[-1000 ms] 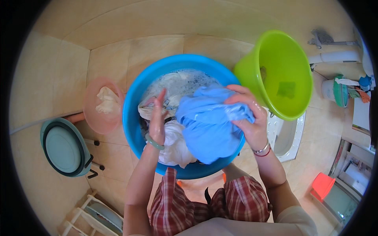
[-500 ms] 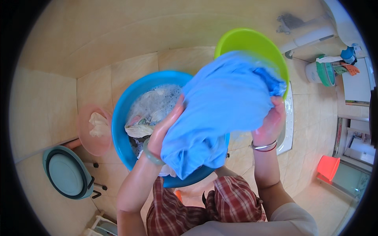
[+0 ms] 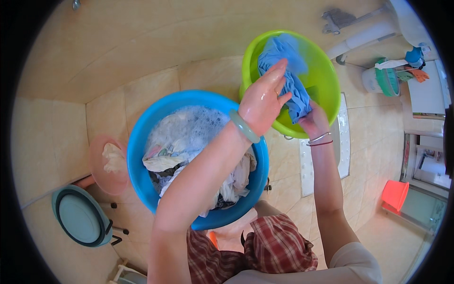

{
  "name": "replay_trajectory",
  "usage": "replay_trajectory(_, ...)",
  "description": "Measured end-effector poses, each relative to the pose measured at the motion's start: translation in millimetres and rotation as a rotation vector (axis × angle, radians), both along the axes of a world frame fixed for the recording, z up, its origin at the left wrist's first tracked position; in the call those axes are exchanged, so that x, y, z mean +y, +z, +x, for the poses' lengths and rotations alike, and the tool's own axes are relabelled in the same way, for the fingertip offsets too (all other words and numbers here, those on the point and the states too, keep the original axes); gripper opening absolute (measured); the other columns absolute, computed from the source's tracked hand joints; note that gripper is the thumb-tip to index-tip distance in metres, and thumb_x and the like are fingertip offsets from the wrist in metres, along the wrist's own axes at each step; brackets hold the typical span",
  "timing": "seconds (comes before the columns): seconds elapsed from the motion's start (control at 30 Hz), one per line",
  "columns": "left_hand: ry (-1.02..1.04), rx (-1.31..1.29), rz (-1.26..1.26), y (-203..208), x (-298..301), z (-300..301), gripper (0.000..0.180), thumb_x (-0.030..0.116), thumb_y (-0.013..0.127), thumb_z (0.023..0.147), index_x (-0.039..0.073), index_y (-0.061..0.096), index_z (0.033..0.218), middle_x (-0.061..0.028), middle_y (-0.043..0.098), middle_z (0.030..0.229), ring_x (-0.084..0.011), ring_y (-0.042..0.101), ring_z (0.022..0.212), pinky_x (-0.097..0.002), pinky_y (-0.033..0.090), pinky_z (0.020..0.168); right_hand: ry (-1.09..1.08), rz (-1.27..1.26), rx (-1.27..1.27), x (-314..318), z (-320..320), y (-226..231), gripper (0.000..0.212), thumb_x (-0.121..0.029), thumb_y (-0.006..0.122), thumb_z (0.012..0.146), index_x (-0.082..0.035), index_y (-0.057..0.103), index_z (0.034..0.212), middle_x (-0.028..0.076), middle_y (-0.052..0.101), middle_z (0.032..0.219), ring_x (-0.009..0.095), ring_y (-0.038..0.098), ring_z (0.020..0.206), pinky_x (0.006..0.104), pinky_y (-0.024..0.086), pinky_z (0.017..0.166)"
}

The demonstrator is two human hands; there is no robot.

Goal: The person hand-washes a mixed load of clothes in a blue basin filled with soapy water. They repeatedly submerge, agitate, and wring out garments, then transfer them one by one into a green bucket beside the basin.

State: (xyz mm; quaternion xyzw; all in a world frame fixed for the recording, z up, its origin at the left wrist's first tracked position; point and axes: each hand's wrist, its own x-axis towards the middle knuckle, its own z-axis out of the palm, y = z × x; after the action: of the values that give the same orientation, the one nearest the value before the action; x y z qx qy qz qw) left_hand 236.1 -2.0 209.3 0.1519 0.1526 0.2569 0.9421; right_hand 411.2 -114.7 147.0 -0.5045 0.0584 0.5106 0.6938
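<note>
A wet, bunched blue garment (image 3: pixel 295 92) lies in the lime green basin (image 3: pixel 328 66), its far end blurred by motion. My left hand (image 3: pixel 265 99) is open at the garment's left side, fingers stretched over the basin; whether they touch the cloth I cannot tell. At the garment's near end, my right hand (image 3: pixel 316 120) has its fingers round the cloth at the basin's near rim. Below my left forearm stands a big blue tub (image 3: pixel 137 142) with sudsy water and soaking clothes (image 3: pixel 165 158), mostly white and cream.
Left of the tub is a pink basin (image 3: pixel 106 182) with a white cloth. A folded grey-green basin (image 3: pixel 80 220) leans at the lower left wall. Right of the tub lies a white squat-toilet pan (image 3: pixel 307 175). A white-and-green bucket (image 3: pixel 385 83) and a red bin (image 3: pixel 396 195) stand farther right.
The blue garment has gone from above the blue tub down into the green basin. My left hand has moved right and opened away from it; my right hand has moved slightly left.
</note>
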Motion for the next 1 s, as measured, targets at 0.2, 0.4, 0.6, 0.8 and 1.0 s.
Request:
replay_trajectory(0.2,-0.140,0.127,0.220,-19,12,-55,0.049,0.025,0.051,0.101,0.001,0.040,0.142,-0.0163,0.046,0.143,-0.0270,0.047,0.131,-0.0404,0.040,0.106,-0.225,-0.077,-0.004,2,-14,25,0.041,-0.013,0.050,0.097,0.003,0.045,0.135,0.020,0.043,0.142,0.038,0.052,0.121,0.0440,0.046,0.102)
replay_trajectory(0.4,-0.268,1.003,0.906,-100,47,-204,0.036,0.024,0.060,0.095,0.007,0.058,0.127,-0.0109,0.061,0.124,-0.0261,0.060,0.112,-0.0384,0.049,0.093,0.365,0.283,-0.556,12,-127,39,0.028,-0.014,0.054,0.095,0.001,0.061,0.118,0.016,0.062,0.121,0.026,0.063,0.103,0.0381,0.052,0.089)
replay_trajectory(0.6,-0.181,1.709,2.139,-179,-5,-305,0.028,0.026,0.066,0.087,0.012,0.067,0.111,-0.0146,0.065,0.116,-0.0314,0.061,0.107,-0.0416,0.047,0.090,1.178,0.107,-0.804,35,-208,-86,0.032,-0.010,0.060,0.090,-0.006,0.061,0.122,0.010,0.066,0.116,0.019,0.064,0.103,0.0333,0.054,0.085)
replay_trajectory(0.8,-0.275,1.594,1.303,-136,-4,-313,0.023,0.020,0.060,0.091,0.006,0.062,0.109,-0.0194,0.066,0.101,-0.0396,0.062,0.091,-0.0412,0.050,0.078,1.262,0.149,-1.032,54,-245,-128,0.061,-0.016,0.069,0.081,-0.009,0.046,0.137,0.017,0.053,0.137,0.035,0.052,0.123,0.0419,0.042,0.104)
replay_trajectory(1.0,0.026,1.252,1.213,-41,-10,-283,0.011,0.008,0.056,0.093,0.001,0.060,0.100,-0.0169,0.065,0.091,-0.0314,0.064,0.084,-0.0349,0.049,0.071,1.541,-0.014,-1.445,70,-254,-124,0.100,-0.033,0.082,0.070,-0.017,0.025,0.151,0.015,0.023,0.157,0.040,0.025,0.142,0.0440,0.027,0.116)
